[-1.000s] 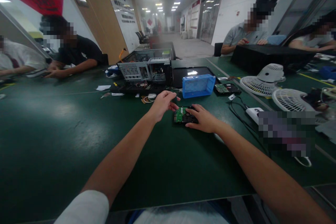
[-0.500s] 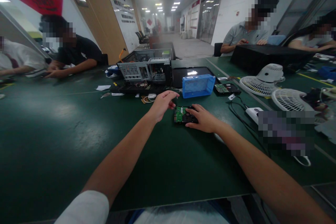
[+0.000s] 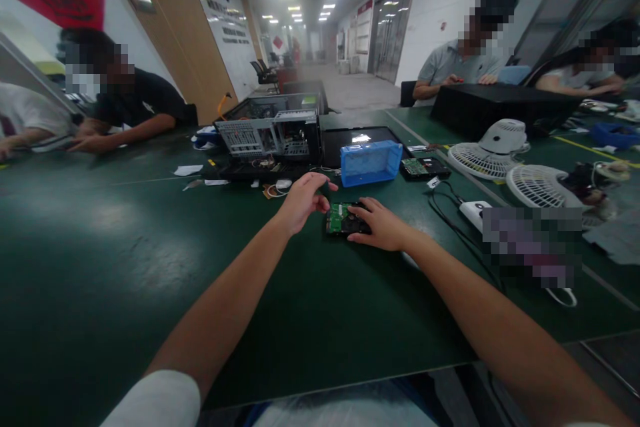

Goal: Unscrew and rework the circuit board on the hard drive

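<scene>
A hard drive (image 3: 339, 219) lies on the green table with its green circuit board facing up. My right hand (image 3: 383, 225) grips its right end, fingers at the far edge and thumb along the near edge. Just left of the drive, my left hand (image 3: 305, 203) hovers with the index finger and thumb apart. I make out nothing between those fingers. Behind the drive stands a blue plastic bin (image 3: 371, 163) on its side. A second hard drive (image 3: 425, 168) rests to the right of the bin.
An opened computer case (image 3: 270, 137) and a dark flat panel (image 3: 363, 137) are at the back. White fans (image 3: 537, 187), a power strip (image 3: 475, 212) and black cables occupy the right side. Co-workers sit at the far left and far right, one behind a black case (image 3: 500, 107).
The view has shifted slightly right. My left hand's index finger and thumb have spread a little wider. My right hand stays on the hard drive.
</scene>
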Available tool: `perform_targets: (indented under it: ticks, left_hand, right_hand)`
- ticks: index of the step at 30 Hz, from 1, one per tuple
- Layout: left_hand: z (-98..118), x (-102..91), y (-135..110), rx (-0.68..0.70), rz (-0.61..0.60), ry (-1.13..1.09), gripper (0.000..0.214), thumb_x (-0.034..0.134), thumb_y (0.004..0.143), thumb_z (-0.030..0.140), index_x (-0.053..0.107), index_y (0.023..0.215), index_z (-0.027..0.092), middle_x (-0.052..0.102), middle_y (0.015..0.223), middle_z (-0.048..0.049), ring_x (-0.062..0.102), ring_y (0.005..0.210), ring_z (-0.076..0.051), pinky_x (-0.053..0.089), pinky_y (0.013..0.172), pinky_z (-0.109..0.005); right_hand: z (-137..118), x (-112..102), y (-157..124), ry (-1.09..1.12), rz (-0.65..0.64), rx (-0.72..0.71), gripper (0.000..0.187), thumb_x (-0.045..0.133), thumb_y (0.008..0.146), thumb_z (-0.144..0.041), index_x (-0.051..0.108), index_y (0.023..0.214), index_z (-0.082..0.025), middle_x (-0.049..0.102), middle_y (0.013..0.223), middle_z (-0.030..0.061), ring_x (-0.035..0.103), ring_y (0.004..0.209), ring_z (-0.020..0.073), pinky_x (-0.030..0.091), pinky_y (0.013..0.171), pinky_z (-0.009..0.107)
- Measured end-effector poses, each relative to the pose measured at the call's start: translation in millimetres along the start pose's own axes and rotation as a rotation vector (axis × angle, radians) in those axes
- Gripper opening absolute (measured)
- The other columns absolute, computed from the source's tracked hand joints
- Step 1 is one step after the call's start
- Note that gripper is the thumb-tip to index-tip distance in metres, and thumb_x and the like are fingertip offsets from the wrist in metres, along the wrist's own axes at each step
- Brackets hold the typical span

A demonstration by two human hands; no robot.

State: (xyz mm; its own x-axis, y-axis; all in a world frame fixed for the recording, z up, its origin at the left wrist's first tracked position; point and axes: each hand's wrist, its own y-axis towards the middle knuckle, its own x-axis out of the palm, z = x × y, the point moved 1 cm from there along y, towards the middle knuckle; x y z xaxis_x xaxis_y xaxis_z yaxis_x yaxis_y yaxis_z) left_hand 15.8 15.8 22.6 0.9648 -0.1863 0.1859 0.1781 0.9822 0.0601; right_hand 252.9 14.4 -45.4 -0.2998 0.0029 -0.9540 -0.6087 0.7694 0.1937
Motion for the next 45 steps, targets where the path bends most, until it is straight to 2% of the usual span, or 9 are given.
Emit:
perform_targets:
  ticks: [9,14,21,27,31,36,41,45]
  left_hand:
    - [-2.8,-2.9,1.5,0.001,-0.043,0.047,0.026,0.063,0.087,0.041,0.070,0.097,0.018,0.066,0.103,-0.0061,0.059,0.055,-0.009,0.044,0.048,-0.023]
    - [-0.2,-0.2,-1.2,-0.017,-0.072,0.064,0.028,0.064,0.087,0.041,0.070,0.103,0.018,0.068,0.099,-0.0065,0.056,0.052,-0.009,0.041,0.045,-0.023]
    - [-1.6,-0.9,0.0,-0.040,-0.004,0.017,0.030,0.067,0.086,0.041,0.061,0.105,0.018,0.072,0.099,-0.0085,0.060,0.050,-0.011,0.043,0.045,-0.024]
    - [-0.8,-1.1,0.6,-0.042,0.023,0.008,0.031,0.070,0.084,0.039,0.055,0.102,0.018,0.074,0.102,-0.0107,0.063,0.053,-0.012,0.049,0.049,-0.026]
    - [3.2,1.7,-1.9,-0.019,0.040,0.034,0.028,0.071,0.084,0.038,0.059,0.097,0.017,0.072,0.105,-0.0094,0.065,0.057,-0.012,0.051,0.053,-0.025]
    - [4.3,0.6,-1.8,-0.003,0.047,0.074,0.026,0.070,0.084,0.039,0.067,0.093,0.016,0.068,0.090,-0.0054,0.062,0.057,-0.010,0.046,0.051,-0.021]
    - [2.7,-2.1,-0.4,0.011,0.006,0.081,0.027,0.069,0.085,0.040,0.069,0.099,0.017,0.068,0.103,-0.0075,0.064,0.057,-0.010,0.045,0.049,-0.022]
    - [2.4,-1.7,-0.4,-0.004,0.023,0.071,0.028,0.068,0.087,0.039,0.065,0.103,0.017,0.070,0.105,-0.0089,0.064,0.055,-0.010,0.046,0.048,-0.023]
  right_hand:
    - [0.7,0.3,-0.7,0.006,0.006,-0.004,0.083,0.063,0.087,-0.072,0.051,0.151,-0.022,0.044,0.154,0.0205,0.041,0.144,0.0412,0.038,0.116,0.059]
    - [1.3,0.2,-0.3,0.003,0.005,-0.014,0.083,0.062,0.088,-0.072,0.050,0.152,-0.021,0.044,0.154,0.0214,0.041,0.144,0.0412,0.037,0.117,0.059]
    - [1.1,-0.7,-0.6,0.026,-0.008,0.004,0.082,0.063,0.087,-0.071,0.050,0.152,-0.023,0.042,0.157,0.0196,0.037,0.146,0.0421,0.035,0.118,0.061]
    - [1.1,0.3,-0.9,0.028,0.001,0.003,0.083,0.064,0.086,-0.071,0.051,0.152,-0.023,0.043,0.156,0.0195,0.038,0.145,0.0419,0.035,0.118,0.059]
    - [0.6,0.4,-0.9,0.019,0.006,-0.002,0.083,0.063,0.087,-0.072,0.052,0.151,-0.022,0.044,0.155,0.0203,0.039,0.145,0.0418,0.036,0.118,0.058]
    - [0.7,-0.3,-0.3,0.005,-0.003,-0.002,0.083,0.063,0.087,-0.073,0.051,0.152,-0.022,0.043,0.155,0.0208,0.039,0.145,0.0426,0.038,0.116,0.059]
    - [1.2,-0.1,-0.4,0.010,-0.001,0.001,0.083,0.063,0.087,-0.072,0.051,0.152,-0.023,0.044,0.156,0.0196,0.039,0.146,0.0415,0.036,0.118,0.058]
    - [1.1,-0.2,-0.5,0.018,-0.005,-0.002,0.082,0.064,0.087,-0.071,0.051,0.152,-0.022,0.043,0.156,0.0199,0.038,0.146,0.0415,0.035,0.118,0.059]
